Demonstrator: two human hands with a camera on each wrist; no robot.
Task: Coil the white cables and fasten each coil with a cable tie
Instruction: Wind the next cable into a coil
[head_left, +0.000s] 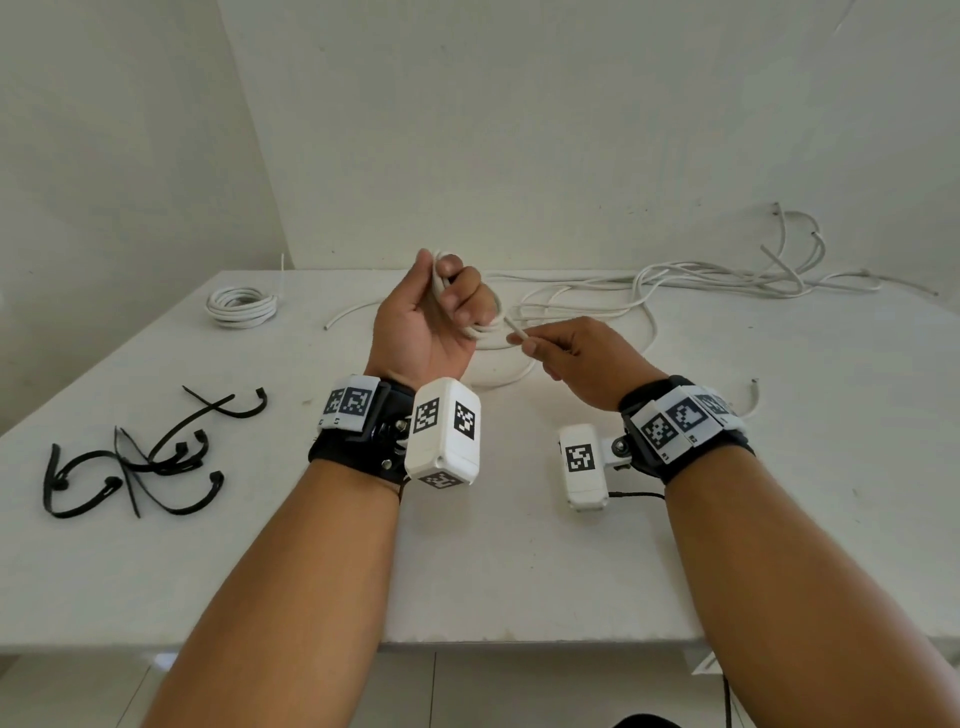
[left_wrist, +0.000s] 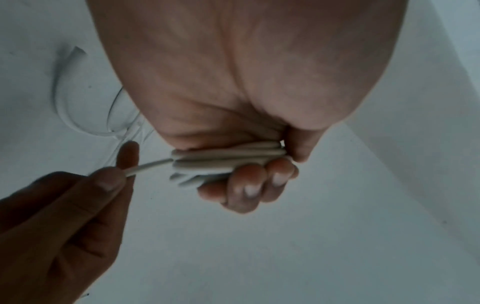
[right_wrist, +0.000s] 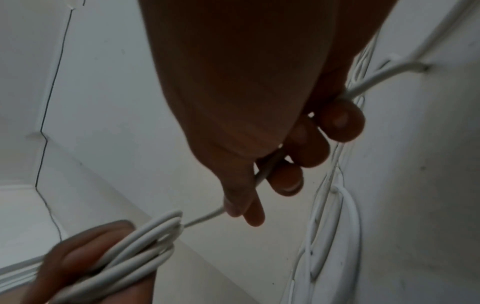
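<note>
While my left hand (head_left: 422, 322) is raised palm-up above the white bench (head_left: 519, 545), its fingers are curled round a half-made coil of round white plastic cable (head_left: 470, 306), several turns bunched together and pinned against the palm by my fingertips (left_wrist: 250, 186). From that coil a short free run of the same cable leads to my right hand (head_left: 582, 358), which pinches it between thumb and forefinger just beside the coil; the other fingers of that hand are curled under, and the cable passes on through them and out the far side of the hand. Both hands are held off the bench.

Beyond the coil, toward the wall, the loose tangle of white cables (head_left: 701, 280) sprawls over the bench's far right part, with one wide loop lying on the surface right under and behind the coil. Far to the left of the coil, near the bench's back edge, sits a finished round coil of white cable (head_left: 241, 306). Nearer to me than that coil, well left of my left wrist, lies a scattered heap of black plastic cable ties (head_left: 140, 457), bent and crossing one another. A white marker-tagged camera box (head_left: 441, 436) is strapped to each of my wrists.
</note>
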